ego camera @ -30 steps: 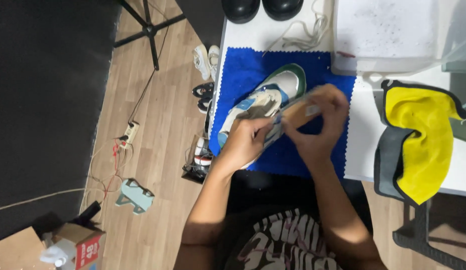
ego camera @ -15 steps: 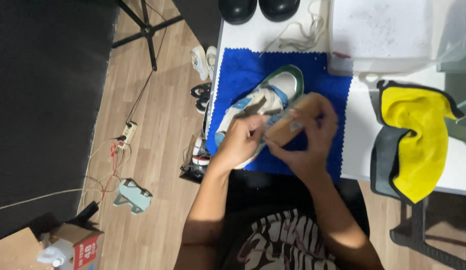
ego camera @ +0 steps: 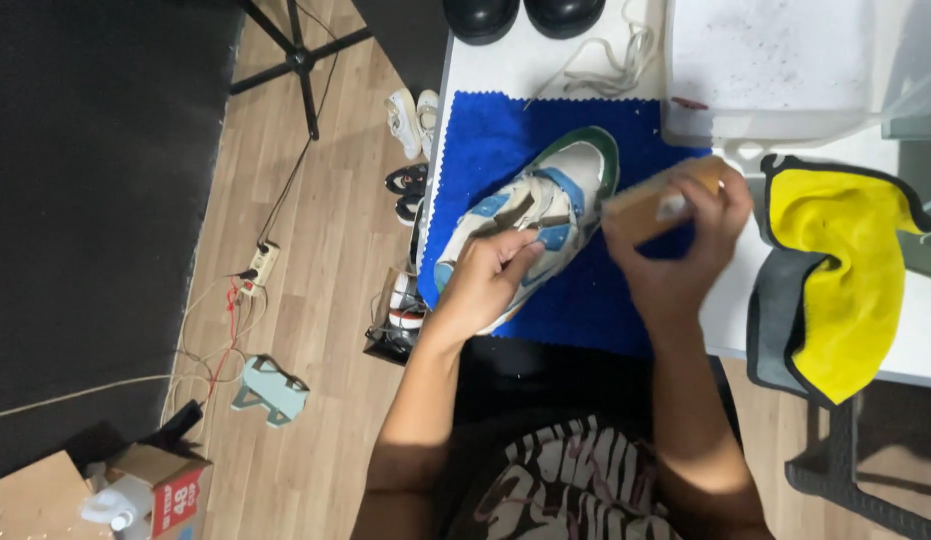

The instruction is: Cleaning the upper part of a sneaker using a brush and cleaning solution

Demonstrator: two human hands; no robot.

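While the left hand (ego camera: 490,275) pins the white, blue and green sneaker (ego camera: 530,215) to the blue cloth (ego camera: 485,140), the right hand (ego camera: 680,235) closes around what looks like a wooden brush (ego camera: 650,207), just beside the shoe's side. Scrubbing seems underway; continuing calls for steady pressure.

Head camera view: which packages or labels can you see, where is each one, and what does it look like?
Cardboard box: on the wooden floor at lower left, brown, open-topped, with a red and white label on its side.
White plastic bottle: standing in that box, its neck showing.
Small pale label: on the wooden brush held in the right hand, too blurred to describe.
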